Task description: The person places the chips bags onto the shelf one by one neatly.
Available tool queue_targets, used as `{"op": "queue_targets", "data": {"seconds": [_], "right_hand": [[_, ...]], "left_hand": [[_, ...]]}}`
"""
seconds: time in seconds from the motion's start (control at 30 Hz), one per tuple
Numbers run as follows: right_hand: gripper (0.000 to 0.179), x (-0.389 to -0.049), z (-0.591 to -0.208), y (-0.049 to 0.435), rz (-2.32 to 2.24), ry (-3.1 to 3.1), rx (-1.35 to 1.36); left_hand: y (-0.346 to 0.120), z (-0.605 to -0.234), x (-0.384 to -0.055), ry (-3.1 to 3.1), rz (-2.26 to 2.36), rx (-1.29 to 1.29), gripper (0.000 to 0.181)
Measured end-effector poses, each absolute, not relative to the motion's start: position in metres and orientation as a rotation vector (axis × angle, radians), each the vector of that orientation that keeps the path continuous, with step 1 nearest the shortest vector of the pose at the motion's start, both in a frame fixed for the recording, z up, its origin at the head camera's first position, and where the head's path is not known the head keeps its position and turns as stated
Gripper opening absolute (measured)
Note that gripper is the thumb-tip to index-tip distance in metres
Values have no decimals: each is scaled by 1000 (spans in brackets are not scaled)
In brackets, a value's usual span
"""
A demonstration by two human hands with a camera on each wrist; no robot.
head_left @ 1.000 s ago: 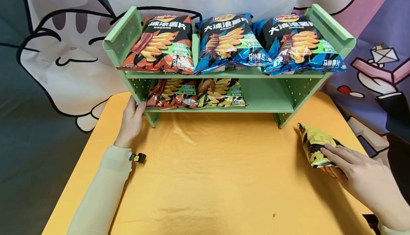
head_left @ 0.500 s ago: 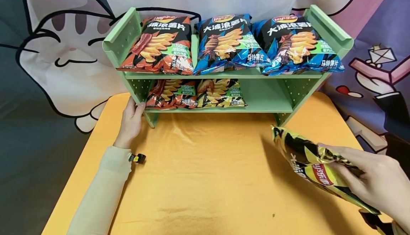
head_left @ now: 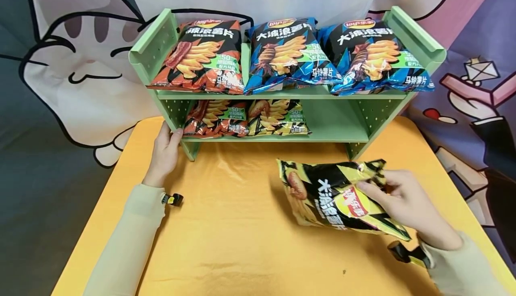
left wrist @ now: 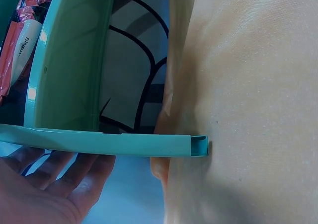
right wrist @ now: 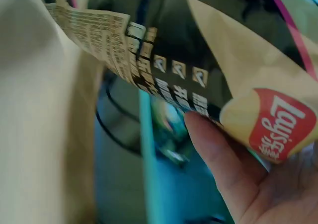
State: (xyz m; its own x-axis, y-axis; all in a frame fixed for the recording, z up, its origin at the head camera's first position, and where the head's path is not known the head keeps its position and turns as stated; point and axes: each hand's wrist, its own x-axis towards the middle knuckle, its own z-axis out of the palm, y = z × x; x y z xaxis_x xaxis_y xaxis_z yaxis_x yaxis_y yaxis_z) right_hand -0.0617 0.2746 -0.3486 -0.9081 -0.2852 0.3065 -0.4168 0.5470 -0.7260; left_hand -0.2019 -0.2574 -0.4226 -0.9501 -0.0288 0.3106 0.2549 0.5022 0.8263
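My right hand [head_left: 407,197] pinches a black-and-yellow bag of potato chips [head_left: 330,197] at its right end, the thumb across its front. The bag hangs tilted over the table before the shelf's right half. In the right wrist view the same chip bag [right wrist: 174,45] fills the top, with fingers at its lower edge. My left hand [head_left: 163,155] rests against the left side of a green two-tier shelf [head_left: 334,117]. The left wrist view has those fingers [left wrist: 92,182] lying fairly straight along the outside of the side panel [left wrist: 124,143].
A red chip bag [head_left: 199,58] and two blue ones [head_left: 290,54] stand on the top tier. Below, a red bag [head_left: 217,119] and a yellow bag [head_left: 278,117] fill the left and middle, with bare shelf to their right. An orange cloth [head_left: 234,224] covers the table.
My right hand has picked up the yellow chip bag at the right, turned its front into view and carried it leftward to before the shelf. My left hand has stayed on the shelf's side.
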Motion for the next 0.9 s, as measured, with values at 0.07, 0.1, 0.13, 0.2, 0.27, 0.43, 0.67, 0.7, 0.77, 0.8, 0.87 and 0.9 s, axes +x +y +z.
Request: {"op": "queue_targets", "data": {"seconds": [0.07,0.1,0.13,0.2,0.27,0.43,0.67,0.7,0.77,0.8,0.87,0.9], "right_hand": [[26,-69,-356,264,1509,-2677,484],[23,-73,-360,259,1619,-2683,439],[25,-77,-364,254,1722,-2684,388],[27,-86,-375,245,1905,-2659,348],[24,-94,-386,237,2098,-2637,286],[19,-115,-411,223,2308,-2757,163],[30,-150,-439,214,2359,-2958,201],[30,-154,-442,212,2322,-2991,227],[32,-162,-448,209,2190,-3069,288],[30,-166,-450,207,2143,-3092,313],[30,-173,-455,204,2025,-3149,336],[32,-177,-457,202,1966,-3174,352]], "left_hand": [[-257,-422,-201,-2471,-1416,-181,49],[-257,-422,-201,-2473,-1411,-178,49],[-257,-422,-201,-2475,-1409,-177,49],[-257,-422,-200,-2476,-1409,-177,49],[-257,-421,-200,-2474,-1416,-180,49],[-258,-422,-200,-2474,-1421,-186,49],[-258,-422,-201,-2470,-1438,-176,49],[-258,-422,-200,-2472,-1434,-174,49],[-257,-421,-200,-2472,-1431,-172,49],[-257,-421,-200,-2471,-1428,-173,48],[-257,-421,-200,-2467,-1426,-181,48],[-257,-421,-200,-2463,-1426,-186,48]]}}
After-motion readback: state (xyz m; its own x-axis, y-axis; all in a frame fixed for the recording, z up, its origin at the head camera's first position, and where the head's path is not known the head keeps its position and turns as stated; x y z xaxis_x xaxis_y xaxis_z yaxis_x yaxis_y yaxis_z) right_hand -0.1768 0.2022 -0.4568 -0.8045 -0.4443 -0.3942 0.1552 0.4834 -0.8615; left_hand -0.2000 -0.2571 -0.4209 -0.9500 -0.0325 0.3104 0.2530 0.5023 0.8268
